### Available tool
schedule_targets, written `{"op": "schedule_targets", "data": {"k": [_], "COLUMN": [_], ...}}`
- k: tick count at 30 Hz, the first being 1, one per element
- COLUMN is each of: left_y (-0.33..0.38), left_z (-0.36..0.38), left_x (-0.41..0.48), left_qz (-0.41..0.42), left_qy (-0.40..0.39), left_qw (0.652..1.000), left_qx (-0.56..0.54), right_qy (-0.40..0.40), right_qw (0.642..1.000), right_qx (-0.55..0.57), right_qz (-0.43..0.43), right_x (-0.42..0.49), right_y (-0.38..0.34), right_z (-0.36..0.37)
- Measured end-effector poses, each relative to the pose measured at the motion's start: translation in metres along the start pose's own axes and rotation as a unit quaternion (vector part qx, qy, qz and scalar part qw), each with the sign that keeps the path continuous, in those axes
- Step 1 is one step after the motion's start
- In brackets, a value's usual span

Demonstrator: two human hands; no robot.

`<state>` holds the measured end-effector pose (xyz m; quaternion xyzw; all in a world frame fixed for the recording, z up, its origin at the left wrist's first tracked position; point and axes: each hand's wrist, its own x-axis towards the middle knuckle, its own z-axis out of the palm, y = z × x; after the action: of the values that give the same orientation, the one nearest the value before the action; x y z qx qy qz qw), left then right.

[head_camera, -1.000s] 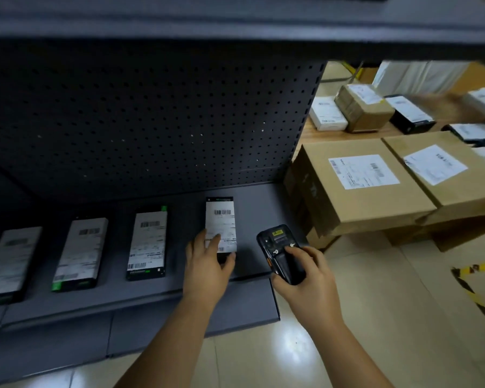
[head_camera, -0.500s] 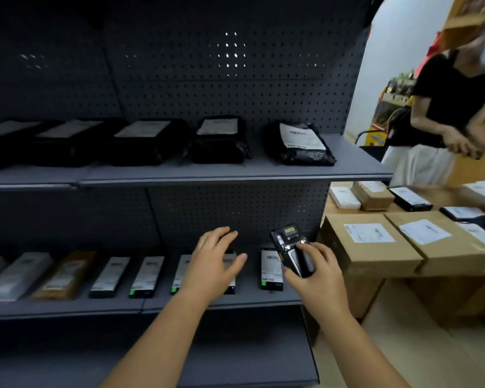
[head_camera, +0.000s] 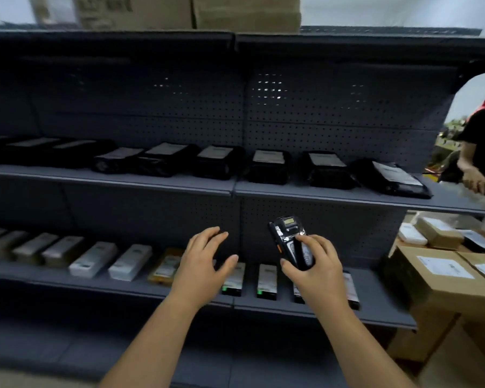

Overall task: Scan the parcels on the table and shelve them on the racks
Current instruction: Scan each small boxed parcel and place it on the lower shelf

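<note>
My right hand (head_camera: 317, 267) grips a black handheld scanner (head_camera: 290, 239), its small screen pointing up, in front of the dark grey rack (head_camera: 235, 189). My left hand (head_camera: 202, 264) hovers beside it, empty, with fingers spread and relaxed. Below both hands, a row of small black labelled parcels (head_camera: 267, 281) lies flat on the lower shelf (head_camera: 375, 312); my hands hide some of them. Brown cardboard parcels with white labels (head_camera: 434, 275) sit on the table at the right.
Black bagged parcels (head_camera: 269, 166) line the middle shelf, and pale boxed parcels (head_camera: 93, 259) fill the lower shelf to the left. Large cartons (head_camera: 191, 11) stand on top of the rack. Another person in a black top (head_camera: 479, 152) stands at the far right by the table.
My left hand has let go of the black parcel on the lower shelf and lifted away. The view has risen from the low shelf, so the upper shelves and rack top now show.
</note>
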<state>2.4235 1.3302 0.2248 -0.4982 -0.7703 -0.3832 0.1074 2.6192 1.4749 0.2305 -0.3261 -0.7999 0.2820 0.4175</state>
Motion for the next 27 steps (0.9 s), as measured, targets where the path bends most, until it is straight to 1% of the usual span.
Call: {"op": "schedule_targets", "data": {"k": [6,10,13,17,22,27], "left_y": [-0.129,-0.215,-0.274,-0.35,-0.467,-0.584], "left_z": [-0.088,-0.171,-0.237,-0.317,-0.4,-0.48], "left_x": [-0.024,-0.04,-0.055,-0.077,-0.101,-0.106], "left_qz": [-0.036,-0.085,-0.118,-0.172,-0.207,-0.224], "left_qy": [0.042,0.064,0.094,0.137,0.175,0.172], "left_qw": [0.996,0.989,0.977,0.957,0.941,0.936], "left_qx": [0.064,0.107,0.15,0.191,0.205,0.209], "right_qy": [-0.068,-0.113,-0.16,-0.204,-0.239,-0.254], "right_qw": [0.995,0.986,0.975,0.959,0.94,0.935], "right_qx": [0.053,0.1,0.129,0.155,0.178,0.179], "right_qz": [-0.045,-0.065,-0.086,-0.125,-0.164,-0.171], "right_x": [0.003,0.007,0.004,-0.004,-0.026,-0.039], "right_y": [-0.08,-0.156,-0.221,-0.306,-0.398,-0.481], "right_z": [0.152,0.261,0.334,0.432,0.567,0.69]}}
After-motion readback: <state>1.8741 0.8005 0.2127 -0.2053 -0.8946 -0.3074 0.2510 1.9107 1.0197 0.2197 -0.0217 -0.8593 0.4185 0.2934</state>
